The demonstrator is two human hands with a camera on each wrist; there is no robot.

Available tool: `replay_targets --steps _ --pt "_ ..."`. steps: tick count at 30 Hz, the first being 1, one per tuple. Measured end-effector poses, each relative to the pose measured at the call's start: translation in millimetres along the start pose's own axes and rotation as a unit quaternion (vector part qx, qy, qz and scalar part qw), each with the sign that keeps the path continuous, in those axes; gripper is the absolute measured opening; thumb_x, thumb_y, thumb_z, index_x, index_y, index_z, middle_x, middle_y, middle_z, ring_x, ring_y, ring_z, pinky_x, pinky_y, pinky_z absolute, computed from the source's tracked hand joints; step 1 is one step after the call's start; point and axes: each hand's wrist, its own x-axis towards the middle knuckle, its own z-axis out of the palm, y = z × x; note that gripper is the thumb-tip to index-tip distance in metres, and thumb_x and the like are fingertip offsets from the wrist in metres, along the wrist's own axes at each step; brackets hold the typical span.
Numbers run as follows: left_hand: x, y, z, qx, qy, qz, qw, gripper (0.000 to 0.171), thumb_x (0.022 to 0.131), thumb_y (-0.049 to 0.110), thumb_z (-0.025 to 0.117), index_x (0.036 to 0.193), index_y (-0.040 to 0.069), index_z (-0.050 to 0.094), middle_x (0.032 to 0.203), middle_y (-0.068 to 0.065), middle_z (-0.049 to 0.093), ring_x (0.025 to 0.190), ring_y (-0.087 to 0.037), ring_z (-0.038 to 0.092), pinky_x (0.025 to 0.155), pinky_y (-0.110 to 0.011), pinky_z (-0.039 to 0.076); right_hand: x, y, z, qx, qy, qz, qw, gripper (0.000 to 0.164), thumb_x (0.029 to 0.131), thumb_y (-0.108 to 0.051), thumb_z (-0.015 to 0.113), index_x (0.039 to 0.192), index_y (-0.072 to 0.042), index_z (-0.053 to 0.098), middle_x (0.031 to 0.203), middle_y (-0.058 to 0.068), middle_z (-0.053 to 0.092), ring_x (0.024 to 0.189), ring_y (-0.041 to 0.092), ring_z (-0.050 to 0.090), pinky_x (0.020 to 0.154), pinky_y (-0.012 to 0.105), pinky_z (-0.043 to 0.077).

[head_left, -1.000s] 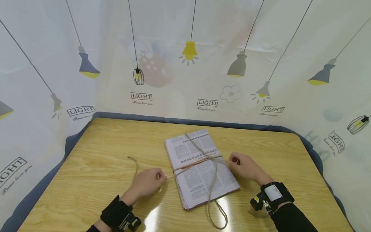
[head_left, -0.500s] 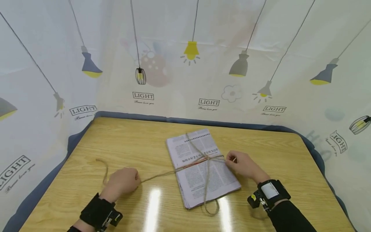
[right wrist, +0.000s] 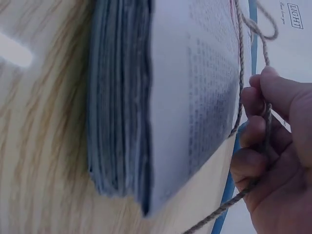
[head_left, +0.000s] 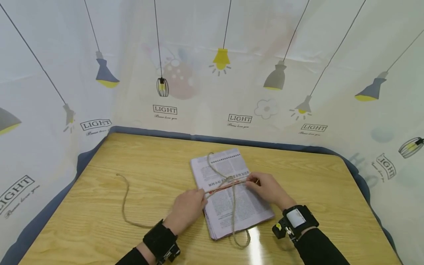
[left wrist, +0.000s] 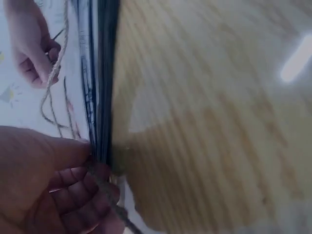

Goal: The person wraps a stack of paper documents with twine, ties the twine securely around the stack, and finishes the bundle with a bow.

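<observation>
A folded stack of newspapers (head_left: 220, 217) lies on the table, with twine (head_left: 216, 171) crossing its top near the middle. At the stack's left edge, my left hand (head_left: 187, 208) pinches the twine between thumb and fingers; the left wrist view shows the twine (left wrist: 109, 192) running across those fingers. My right hand (head_left: 269, 189) is over the stack's right side, pinching another stretch of twine (right wrist: 267, 53) between thumb and forefinger. In the right wrist view, this strand passes along the curled fingers and trails below the hand.
A loose twine end (head_left: 125, 198) curves over the wooden table (head_left: 149, 158) to the left. Another twine loop (head_left: 243, 243) hangs past the stack's near edge. Behind the table hangs a white cloth (head_left: 198, 121) printed with lamps.
My left hand pulled twine out to the left, then came back to the stack's left edge. My right hand has moved slightly left, over the papers.
</observation>
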Motion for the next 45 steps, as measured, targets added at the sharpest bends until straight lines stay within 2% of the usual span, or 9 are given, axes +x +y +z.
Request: replay_targets --steps 8,14,24,28,31,36,39,42,45 --pt "-19.6 -31.8 -28.0 -0.168 -0.074 -0.065 0.9808 0.023 0.097 0.016 0.049 0.074 0.015 0.047 0.063 0.001 0.043 0.055 -0.014 0.041 0.053 -0.029 0.033 -8 14 -12 -0.023 0.020 0.028 0.999 0.007 0.094 -0.022 0.061 0.090 -0.017 0.064 0.084 -0.001 0.061 0.071 0.015 0.052 0.063 0.032 0.044" --pt "-32.8 -56.8 -46.1 -0.159 -0.043 -0.117 0.9793 0.027 0.090 0.019 0.050 0.065 0.014 0.040 0.058 0.003 0.033 0.050 -0.013 0.029 0.051 -0.027 0.021 -14 21 -19 -0.029 0.036 0.042 0.998 0.009 0.095 -0.019 0.059 0.089 -0.014 0.064 0.082 0.001 0.060 0.072 0.016 0.052 0.064 0.034 0.044" --pt "-40.4 -72.4 -47.8 -0.131 -0.059 -0.125 0.9816 0.032 0.085 0.023 0.055 0.060 0.016 0.035 0.056 0.005 0.029 0.049 -0.012 0.027 0.051 -0.027 0.019 -13 19 -12 -0.037 0.045 0.062 0.996 0.011 0.096 -0.018 0.057 0.090 -0.012 0.063 0.086 0.003 0.063 0.077 0.016 0.055 0.066 0.034 0.046" --pt "-38.0 -65.3 -40.3 -0.146 -0.081 -0.116 0.9791 0.020 0.086 0.023 0.055 0.068 0.018 0.048 0.060 0.005 0.041 0.053 -0.012 0.037 0.052 -0.029 0.028 -12 16 -8 -0.042 0.034 0.067 0.996 0.011 0.096 -0.019 0.056 0.091 -0.011 0.062 0.091 0.005 0.063 0.079 0.017 0.055 0.069 0.035 0.047" --pt "-32.6 -51.8 -34.5 -0.176 -0.099 -0.113 0.9729 0.014 0.090 0.030 0.057 0.089 0.017 0.060 0.075 0.002 0.060 0.066 -0.016 0.053 0.061 -0.035 0.043 -11 14 -6 -0.044 0.025 0.073 0.996 0.012 0.096 -0.021 0.056 0.091 -0.011 0.062 0.092 0.006 0.063 0.077 0.016 0.054 0.068 0.035 0.046" --pt "-15.9 -27.2 -26.7 -0.188 -0.112 -0.107 0.9698 0.058 0.093 0.052 0.051 0.126 0.005 0.056 0.106 -0.011 0.067 0.089 -0.023 0.061 0.077 -0.042 0.049 -14 13 -2 -0.022 -0.002 0.092 0.996 0.012 0.096 -0.022 0.056 0.090 -0.013 0.061 0.089 0.004 0.060 0.071 0.016 0.051 0.061 0.031 0.044" --pt "-5.6 -18.5 -23.6 -0.186 -0.120 -0.105 0.9695 0.067 0.094 0.055 0.048 0.135 0.002 0.050 0.087 -0.008 0.065 0.068 -0.019 0.056 0.059 -0.034 0.042 -18 11 0 -0.016 -0.018 0.086 0.996 0.011 0.095 -0.021 0.056 0.086 -0.014 0.060 0.084 0.002 0.059 0.068 0.015 0.051 0.058 0.031 0.042" --pt "1.8 -16.6 -19.9 -0.182 -0.120 -0.098 0.9711 0.068 0.094 0.055 0.048 0.137 0.002 0.047 0.064 0.000 0.050 0.051 -0.014 0.041 0.050 -0.028 0.028 -24 9 2 -0.026 -0.035 0.073 0.996 0.013 0.092 -0.018 0.056 0.080 -0.016 0.058 0.076 0.000 0.056 0.063 0.014 0.049 0.056 0.030 0.040" --pt "6.8 -19.2 -15.9 -0.166 -0.116 -0.081 0.9759 0.067 0.095 0.056 0.047 0.137 0.004 0.048 0.063 0.002 0.048 0.052 -0.013 0.041 0.050 -0.028 0.029 -32 8 2 -0.039 -0.055 0.057 0.996 0.016 0.089 -0.016 0.056 0.074 -0.018 0.055 0.070 -0.003 0.053 0.059 0.012 0.047 0.054 0.028 0.039"
